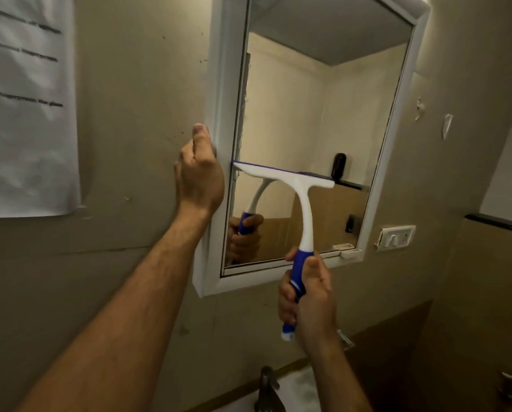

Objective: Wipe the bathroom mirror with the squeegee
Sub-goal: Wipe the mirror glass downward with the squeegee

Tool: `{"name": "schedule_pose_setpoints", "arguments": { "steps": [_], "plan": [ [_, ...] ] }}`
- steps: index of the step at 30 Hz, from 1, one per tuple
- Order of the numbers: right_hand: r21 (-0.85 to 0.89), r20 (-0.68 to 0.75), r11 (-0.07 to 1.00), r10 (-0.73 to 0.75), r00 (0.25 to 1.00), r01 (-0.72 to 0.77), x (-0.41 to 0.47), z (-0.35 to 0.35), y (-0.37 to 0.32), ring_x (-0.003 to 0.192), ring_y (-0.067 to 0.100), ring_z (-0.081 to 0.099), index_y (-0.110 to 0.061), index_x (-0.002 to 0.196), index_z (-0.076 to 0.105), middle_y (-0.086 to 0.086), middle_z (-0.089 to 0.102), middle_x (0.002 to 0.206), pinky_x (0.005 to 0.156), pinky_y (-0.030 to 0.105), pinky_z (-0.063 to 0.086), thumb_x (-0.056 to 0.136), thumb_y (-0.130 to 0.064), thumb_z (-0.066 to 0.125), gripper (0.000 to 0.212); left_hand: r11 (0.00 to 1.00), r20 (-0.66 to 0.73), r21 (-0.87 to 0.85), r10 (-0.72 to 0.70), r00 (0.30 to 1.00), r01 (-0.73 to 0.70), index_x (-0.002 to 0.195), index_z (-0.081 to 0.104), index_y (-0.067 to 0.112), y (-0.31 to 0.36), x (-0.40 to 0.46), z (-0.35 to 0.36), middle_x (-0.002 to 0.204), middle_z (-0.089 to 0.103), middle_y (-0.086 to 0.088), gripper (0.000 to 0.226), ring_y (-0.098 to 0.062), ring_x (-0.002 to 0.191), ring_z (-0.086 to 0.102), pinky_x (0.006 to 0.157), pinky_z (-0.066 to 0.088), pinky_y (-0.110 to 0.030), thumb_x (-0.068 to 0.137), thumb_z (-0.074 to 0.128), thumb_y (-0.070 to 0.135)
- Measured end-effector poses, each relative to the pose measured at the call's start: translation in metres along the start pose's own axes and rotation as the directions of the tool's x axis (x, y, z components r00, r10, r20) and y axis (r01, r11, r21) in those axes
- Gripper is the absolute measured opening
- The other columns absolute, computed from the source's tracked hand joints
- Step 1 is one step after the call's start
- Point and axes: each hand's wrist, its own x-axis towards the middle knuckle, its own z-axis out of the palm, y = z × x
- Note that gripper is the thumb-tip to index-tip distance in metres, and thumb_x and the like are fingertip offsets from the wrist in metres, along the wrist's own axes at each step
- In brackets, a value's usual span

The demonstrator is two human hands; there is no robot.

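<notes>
Two hands share the work. Nearest, the tap (267, 388) pokes up at the bottom edge, mostly cut off. Above it the right hand (308, 295) wraps its fingers tight round the blue grip of the squeegee (293, 185), probably so the blade can be pressed flat and drawn evenly. Its white neck rises to the blade, which lies level against the mirror (323, 114) about halfway down, its left end at the frame. The left hand (199, 173) holds the frame's (219, 84) left edge, thumb up along it and fingers curled behind, likely to steady the cabinet against the push. Those fingertips are hidden behind the frame. Whether the glass is wet or streaked is hard to tell. Left on the wall, a paper notice (25, 114) carries print too blurred to read.
</notes>
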Motion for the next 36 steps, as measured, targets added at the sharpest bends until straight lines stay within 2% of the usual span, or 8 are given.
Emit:
{"name": "schedule_pose_setpoints", "arguments": {
  "steps": [10, 17, 20, 22, 26, 31, 33, 36],
  "plan": [
    [-0.022, 0.040, 0.994, -0.108, 0.993, 0.109, 0.039, 0.019, -0.051, 0.041, 0.009, 0.035, -0.025, 0.100, 0.058, -0.004, 0.046, 0.053, 0.038, 0.022, 0.031, 0.079, -0.060, 0.038, 0.045, 0.999, 0.030, -0.024, 0.042, 0.999, -0.042, 0.064, 0.038, 0.023, -0.007, 0.000, -0.001, 0.059, 0.033, 0.006, 0.047, -0.005, 0.052, 0.035, 0.052, 0.030, -0.021, 0.104, 0.017, 0.039],
    [-0.083, -0.013, 0.996, 0.041, 0.999, -0.042, -0.006, -0.003, 0.018, 0.040, 0.011, 0.036, -0.017, 0.099, 0.056, 0.001, 0.045, 0.055, 0.038, 0.023, 0.031, 0.082, -0.054, 0.038, 0.044, 0.999, -0.001, -0.035, 0.020, 1.000, -0.020, 0.063, 0.032, 0.031, -0.002, 0.008, -0.001, 0.063, 0.030, 0.012, 0.043, 0.004, 0.055, 0.031, 0.048, 0.032, -0.003, 0.104, 0.018, 0.039],
    [-0.107, -0.028, 0.993, 0.057, 0.998, -0.059, -0.011, -0.011, 0.017, 0.039, 0.010, 0.035, -0.017, 0.098, 0.056, 0.000, 0.045, 0.053, 0.036, 0.023, 0.031, 0.080, -0.054, 0.039, 0.045, 0.998, 0.016, -0.062, 0.019, 1.000, -0.018, 0.097, 0.062, 0.004, -0.007, 0.008, 0.001, 0.070, 0.052, -0.004, 0.059, -0.019, 0.080, 0.058, 0.077, 0.048, -0.028, 0.103, 0.017, 0.042],
    [-0.081, -0.023, 0.996, 0.040, 0.999, -0.042, -0.005, -0.008, 0.006, 0.040, 0.009, 0.036, -0.019, 0.101, 0.056, -0.001, 0.046, 0.053, 0.037, 0.022, 0.032, 0.080, -0.054, 0.039, 0.045, 0.998, 0.006, -0.062, 0.014, 1.000, -0.013, 0.122, 0.053, -0.005, -0.010, 0.006, 0.001, 0.094, 0.063, -0.015, 0.063, -0.033, 0.102, 0.056, 0.090, 0.044, -0.041, 0.102, 0.018, 0.043],
    [-0.073, 0.029, 0.997, -0.016, 0.999, 0.018, 0.011, 0.000, -0.014, 0.042, 0.008, 0.037, -0.022, 0.101, 0.056, -0.003, 0.048, 0.054, 0.039, 0.023, 0.033, 0.085, -0.054, 0.036, 0.041, 0.999, 0.010, -0.036, 0.000, 1.000, 0.000, 0.131, 0.048, 0.008, -0.015, 0.007, 0.002, 0.111, 0.051, 0.002, 0.055, -0.012, 0.105, 0.047, 0.089, 0.032, -0.027, 0.102, 0.018, 0.044],
    [-0.145, 0.020, 0.989, 0.009, 1.000, -0.006, -0.002, -0.014, 0.007, 0.041, 0.007, 0.039, -0.017, 0.105, 0.054, -0.002, 0.047, 0.052, 0.038, 0.021, 0.035, 0.085, -0.051, 0.035, 0.044, 0.998, -0.039, -0.066, 0.015, 0.999, -0.018, 0.123, 0.053, -0.004, -0.011, 0.008, 0.008, 0.115, 0.060, -0.023, 0.062, -0.029, 0.108, 0.057, 0.090, 0.045, -0.036, 0.102, 0.019, 0.044],
    [-0.171, 0.037, 0.985, 0.021, 0.999, -0.014, -0.006, -0.021, 0.019, 0.040, 0.007, 0.038, -0.015, 0.101, 0.054, -0.001, 0.046, 0.052, 0.038, 0.022, 0.033, 0.090, -0.047, 0.033, 0.039, 0.997, -0.099, -0.051, 0.050, 0.994, -0.056, 0.090, 0.062, 0.009, -0.009, 0.009, 0.010, 0.075, 0.060, -0.001, 0.051, 0.005, 0.072, 0.056, 0.064, 0.043, -0.012, 0.103, 0.021, 0.038],
    [-0.197, 0.062, 0.980, 0.053, 0.997, -0.039, -0.014, -0.031, 0.033, 0.039, 0.007, 0.037, -0.014, 0.095, 0.053, -0.001, 0.045, 0.051, 0.037, 0.022, 0.033, 0.087, -0.048, 0.033, 0.041, 0.993, -0.202, 0.066, 0.113, 0.973, -0.102, 0.056, 0.035, 0.023, -0.015, 0.004, 0.012, 0.050, 0.034, 0.007, 0.050, 0.001, 0.038, 0.035, 0.039, 0.026, -0.013, 0.104, 0.024, 0.029]
  ]
}}
